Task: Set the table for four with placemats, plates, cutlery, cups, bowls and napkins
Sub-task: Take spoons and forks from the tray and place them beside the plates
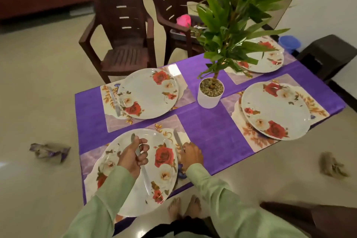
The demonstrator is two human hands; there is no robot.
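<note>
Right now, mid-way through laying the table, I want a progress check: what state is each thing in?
Left hand: grips spare knife above near plate.
Right hand: holds second knife at near placemat.
Potted plant: upright, mid-table.
Far-left plate: in place, laid knife beside it.
Near-right plate: in place, no cutlery.
Far-right plate: in place, partly behind the plant.

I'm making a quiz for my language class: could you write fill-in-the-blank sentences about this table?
1. There are ___ flowered plates, each on a placemat.
2. The white pot in the middle holds a green ___.
3. The left hand grips a ___ above the near plate.
4. The tablecloth is ___.
Missing words: four; plant; knife; purple.
</note>
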